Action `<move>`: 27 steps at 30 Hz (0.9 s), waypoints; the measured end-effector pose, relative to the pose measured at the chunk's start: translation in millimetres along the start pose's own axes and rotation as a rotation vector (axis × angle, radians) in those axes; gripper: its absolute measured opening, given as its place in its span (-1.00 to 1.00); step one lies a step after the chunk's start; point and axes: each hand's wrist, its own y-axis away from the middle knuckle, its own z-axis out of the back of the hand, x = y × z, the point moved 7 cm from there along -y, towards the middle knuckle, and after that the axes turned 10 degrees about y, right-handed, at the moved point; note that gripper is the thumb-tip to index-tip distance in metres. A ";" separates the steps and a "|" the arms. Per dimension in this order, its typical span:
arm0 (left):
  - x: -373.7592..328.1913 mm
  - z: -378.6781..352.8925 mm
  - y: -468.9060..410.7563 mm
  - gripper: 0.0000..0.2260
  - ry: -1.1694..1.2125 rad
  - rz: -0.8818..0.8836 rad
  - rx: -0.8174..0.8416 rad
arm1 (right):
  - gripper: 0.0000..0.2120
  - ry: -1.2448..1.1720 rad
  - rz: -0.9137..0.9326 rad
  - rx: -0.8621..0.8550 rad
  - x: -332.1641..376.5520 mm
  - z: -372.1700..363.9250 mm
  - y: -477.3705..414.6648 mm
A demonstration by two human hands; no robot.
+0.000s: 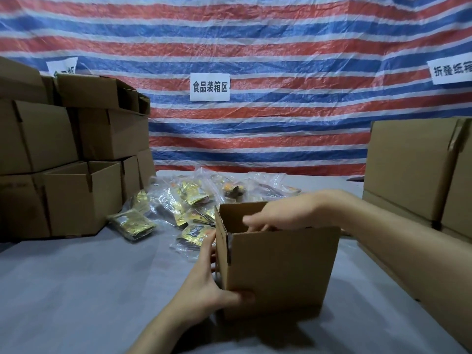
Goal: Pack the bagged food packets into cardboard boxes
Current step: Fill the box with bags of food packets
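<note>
Left hand grips cardboard box corner; right hand inside, fingers blurred, grasp unclear.

— Left hand?
— Gripping the box at its lower near corner: thumb across the front face, fingers up the side wall, forearm rising from below.
— And the right hand?
— Above that grip and across from it, its blurred fingers dip into the open top; whether they hold anything can't be made out.
</note>
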 end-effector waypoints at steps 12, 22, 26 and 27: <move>8.4 39.6 -4.5 0.12 0.133 -0.068 -0.202 | -0.87 -0.704 -0.223 -1.053 -175.1 24.1 -35.9; 21.0 47.6 -12.5 0.08 0.169 -0.013 -0.215 | -0.35 0.164 -0.434 -1.002 -191.5 -5.5 -103.0; 24.6 51.5 -14.1 0.05 0.184 0.010 -0.233 | -0.56 0.279 -0.515 -1.051 -194.0 3.2 -99.8; 24.4 51.6 -14.2 0.06 0.184 0.012 -0.236 | -0.67 0.321 -0.512 -1.075 -191.7 5.7 -97.9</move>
